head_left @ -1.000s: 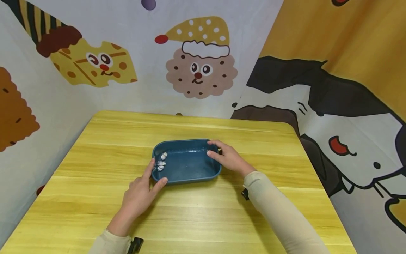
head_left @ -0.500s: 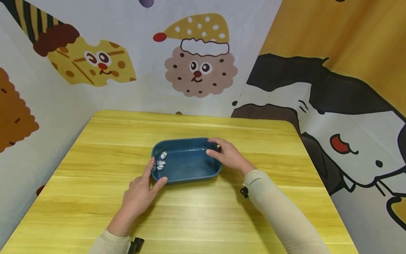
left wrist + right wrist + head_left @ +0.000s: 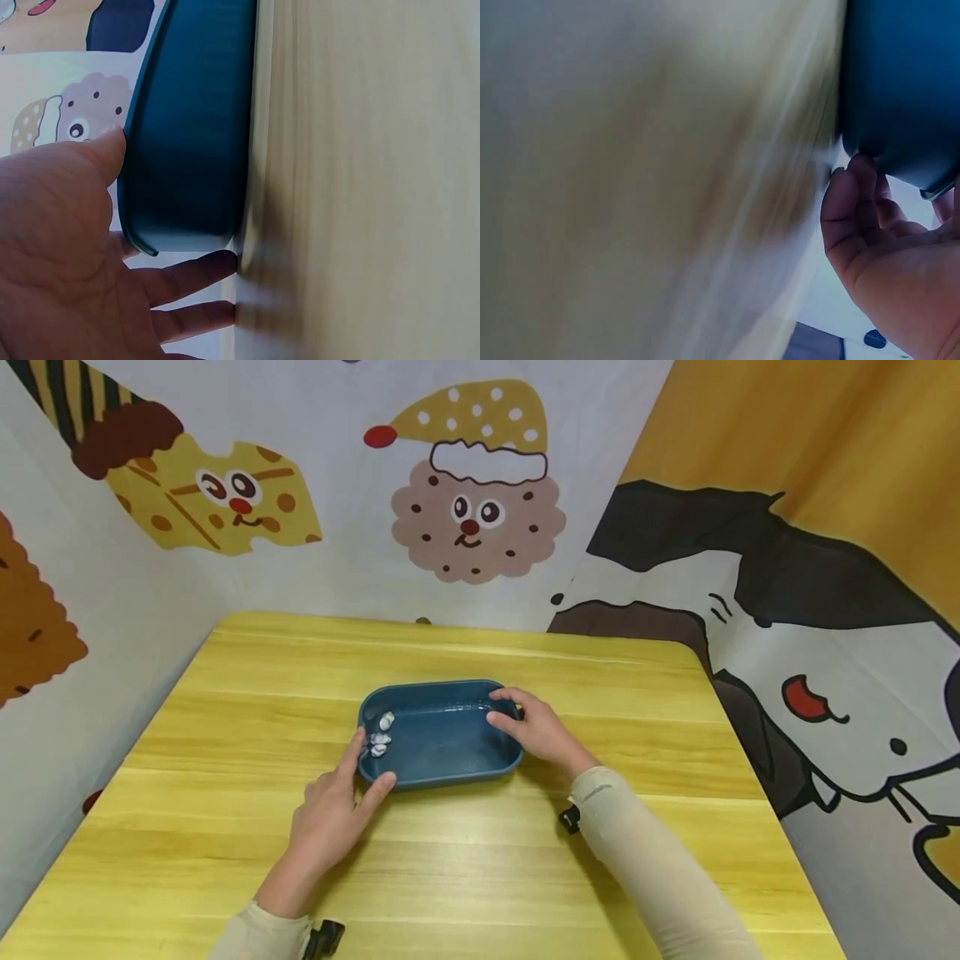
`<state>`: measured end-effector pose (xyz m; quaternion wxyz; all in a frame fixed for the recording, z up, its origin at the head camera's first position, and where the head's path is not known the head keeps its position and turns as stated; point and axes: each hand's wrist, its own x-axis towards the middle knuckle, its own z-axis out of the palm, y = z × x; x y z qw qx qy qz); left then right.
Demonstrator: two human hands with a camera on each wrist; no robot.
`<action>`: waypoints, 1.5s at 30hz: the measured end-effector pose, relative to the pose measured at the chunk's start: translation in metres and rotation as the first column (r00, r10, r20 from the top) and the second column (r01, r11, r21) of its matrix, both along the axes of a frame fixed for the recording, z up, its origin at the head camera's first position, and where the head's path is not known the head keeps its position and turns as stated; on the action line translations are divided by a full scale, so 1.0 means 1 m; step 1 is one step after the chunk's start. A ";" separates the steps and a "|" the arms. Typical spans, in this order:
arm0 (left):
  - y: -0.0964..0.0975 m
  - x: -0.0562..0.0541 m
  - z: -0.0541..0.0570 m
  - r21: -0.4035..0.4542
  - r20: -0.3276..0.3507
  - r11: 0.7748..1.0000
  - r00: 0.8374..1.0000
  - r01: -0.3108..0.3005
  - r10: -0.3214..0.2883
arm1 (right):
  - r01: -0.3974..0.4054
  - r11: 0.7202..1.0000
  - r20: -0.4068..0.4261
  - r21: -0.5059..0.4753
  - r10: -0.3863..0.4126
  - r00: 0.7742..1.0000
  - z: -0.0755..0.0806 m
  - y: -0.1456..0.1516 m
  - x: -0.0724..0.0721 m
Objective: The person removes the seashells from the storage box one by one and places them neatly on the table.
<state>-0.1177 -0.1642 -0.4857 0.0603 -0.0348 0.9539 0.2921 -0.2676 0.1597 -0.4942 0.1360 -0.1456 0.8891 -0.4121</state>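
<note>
A dark blue oblong tray (image 3: 442, 743) with rounded corners sits in the middle of the wooden table. At its left end lie several small white lumps (image 3: 381, 740), too small to identify. My left hand (image 3: 330, 814) is at the near left corner, thumb on the near rim and index finger along the left end. In the left wrist view its other fingers (image 3: 191, 279) stretch out straight beside the tray's end. My right hand (image 3: 543, 731) grips the right end, thumb and index finger over the rim. The right wrist view shows its other fingers (image 3: 847, 206) curled against the outside wall.
The yellow wood-grain table (image 3: 465, 877) has its far edge close to a cloth backdrop (image 3: 345, 585) printed with cartoon figures. The same cloth hangs along the left and right sides. Small black devices (image 3: 324, 938) are worn at both wrists.
The head view has tipped and shifted slightly. Both hands keep their places at the two ends of the tray, and the white lumps lie as before.
</note>
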 end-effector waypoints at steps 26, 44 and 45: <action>0.005 0.001 0.000 0.006 -0.043 1.000 0.999 -0.005 0.005 | 0.063 0.995 0.058 -0.073 -0.059 0.997 -0.003 0.003 -0.001; -0.003 -0.003 0.009 -0.016 0.033 1.000 0.999 0.025 -0.025 | 0.053 0.997 0.046 -0.050 -0.051 0.998 0.000 -0.002 0.005; -0.003 -0.003 0.009 -0.022 0.032 0.999 0.999 0.029 -0.029 | 0.056 0.997 0.045 -0.048 -0.054 0.998 -0.001 -0.003 0.005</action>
